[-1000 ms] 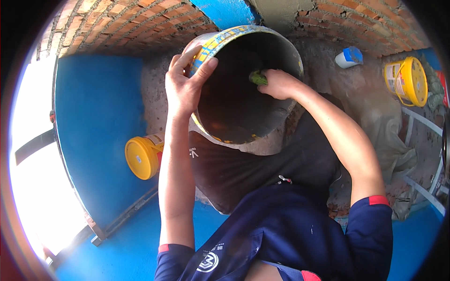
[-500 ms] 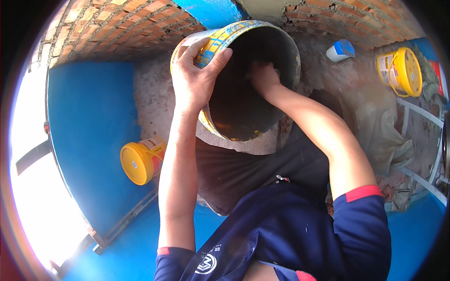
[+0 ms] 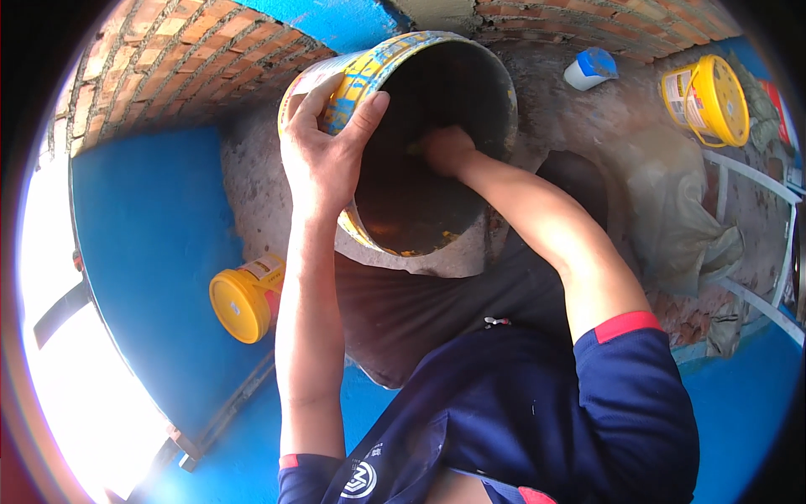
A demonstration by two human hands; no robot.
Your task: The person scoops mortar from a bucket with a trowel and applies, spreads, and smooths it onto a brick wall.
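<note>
A large paint bucket [image 3: 363, 81], yellow and white outside with blue and yellow smears, lies tipped with its mouth turned toward me. My left hand [image 3: 323, 160] grips its wall from the left side, the thumb lying near the rim. Deep in the dark interior is my right hand [image 3: 451, 151], its fingers curled. Shadow and the hand itself hide most of what it grasps; only a small yellowish spot shows by the fingers.
Yellow lidded buckets stand at the left [image 3: 239, 306] and far right [image 3: 705, 101]. A white tub with a blue lid [image 3: 590, 69] sits beyond. A crumpled sheet [image 3: 676, 223] and white metal frame [image 3: 756, 172] lie right. A brick wall [image 3: 579, 29] closes the back.
My right hand has shifted within the bucket, toward its middle. The whole scene has slid slightly left in view. My left hand keeps its grip on the bucket.
</note>
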